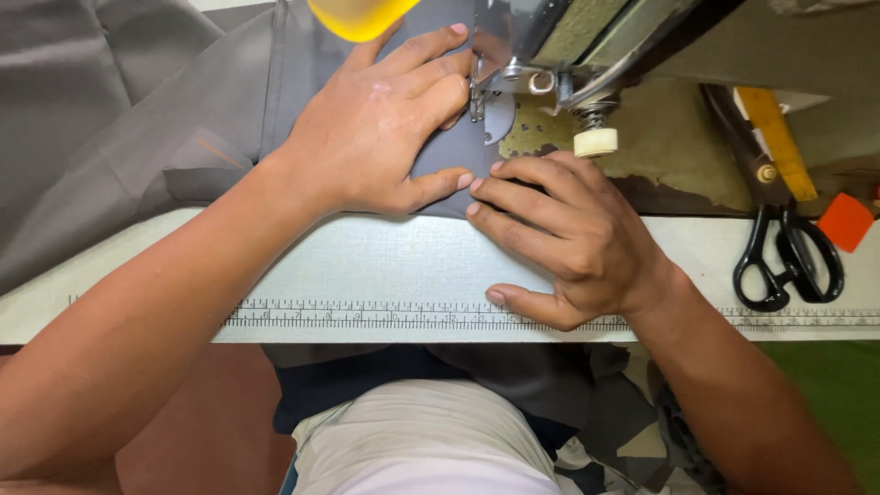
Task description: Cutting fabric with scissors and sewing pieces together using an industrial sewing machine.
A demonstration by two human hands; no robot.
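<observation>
Hands: left (376,137), right (568,234) flat on grey fabric (183,101) | sewing machine (550,55) | scissors (779,229)

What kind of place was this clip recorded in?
Most likely a tailoring or garment sewing workstation. A sewing machine stands on a table with a ruler strip along its front edge, both hands press grey fabric flat by the needle, and black-handled shears lie nearby.

Off to the right there was a pair of black-handled scissors (784,247) lying on the pale table (367,266), with a yellow strip (777,139) and a small orange piece (844,222) just beside them. A printed ruler scale (367,317) ran along the table's front edge, and a yellow object (359,16) poked in up top.
</observation>
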